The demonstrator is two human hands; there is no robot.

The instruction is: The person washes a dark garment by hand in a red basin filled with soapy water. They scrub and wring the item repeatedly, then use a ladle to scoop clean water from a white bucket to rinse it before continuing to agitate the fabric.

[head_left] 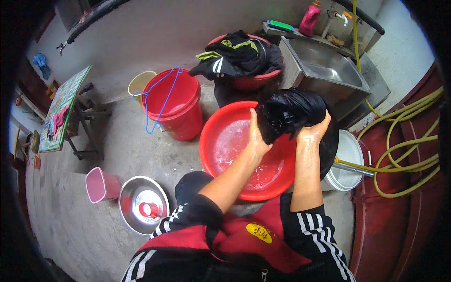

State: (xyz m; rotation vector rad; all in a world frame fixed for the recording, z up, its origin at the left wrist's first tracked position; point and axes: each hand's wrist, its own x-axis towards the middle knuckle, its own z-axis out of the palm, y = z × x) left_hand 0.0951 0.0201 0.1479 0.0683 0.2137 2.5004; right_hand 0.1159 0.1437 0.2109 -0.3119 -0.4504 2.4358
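Both hands hold a bunched, wet black cloth (294, 109) above the far right part of a red plastic basin (225, 141). My left hand (259, 132) grips its left side, with the thumb pointing up. My right hand (317, 128) cups its right end; part of the fingers is hidden behind the cloth. Some sudsy water lies in the bottom of the basin. Beyond it, a second red tub (253, 83) is heaped with dark clothes (243, 60), some with white stripes and yellow-green parts.
Left of the basin stands a red bucket (176, 116) with a blue wire hanger (164, 102) across it. A steel bowl (127, 208) and pink bin (109, 185) sit lower left. At right are a metal sink (327, 67), white bucket (347, 176) and coiled yellow hose (391, 141).
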